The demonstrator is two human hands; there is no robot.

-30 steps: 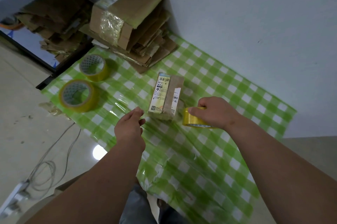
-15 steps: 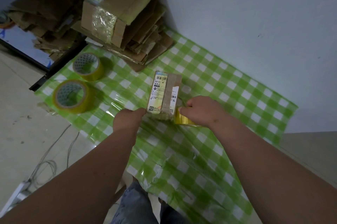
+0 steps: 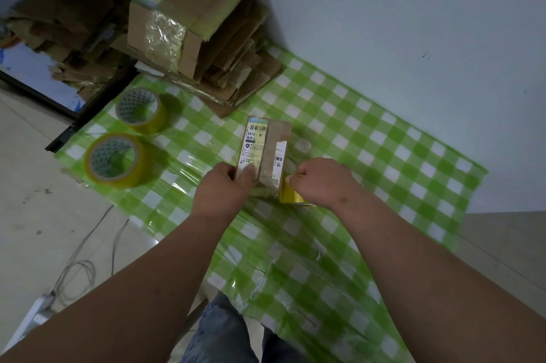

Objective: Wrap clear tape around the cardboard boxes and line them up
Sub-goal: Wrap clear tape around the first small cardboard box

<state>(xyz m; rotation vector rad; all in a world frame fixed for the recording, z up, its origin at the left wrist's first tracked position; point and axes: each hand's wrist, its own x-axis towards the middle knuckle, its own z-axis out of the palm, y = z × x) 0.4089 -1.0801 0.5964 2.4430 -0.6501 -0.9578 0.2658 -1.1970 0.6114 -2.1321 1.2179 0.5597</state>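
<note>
A small cardboard box (image 3: 270,145) with white shipping labels lies on the green checked sheet (image 3: 384,156). My left hand (image 3: 226,187) grips its near left corner, thumb on the label. My right hand (image 3: 320,181) holds a yellowish tape roll (image 3: 291,195) against the box's near right corner; the roll is mostly hidden under my fingers. A larger cardboard box (image 3: 189,18), partly wrapped in crinkled tape, sits on a stack of flattened cardboard at the back left.
Two more tape rolls (image 3: 140,110) (image 3: 116,160) lie on the sheet's left part. Flattened cardboard (image 3: 236,79) is piled by the white wall. Loose cables (image 3: 82,268) run over the floor at left. My knees show at the bottom.
My left hand moved forward and took hold of the small box's near left corner. My right hand brought the tape roll left against the box.
</note>
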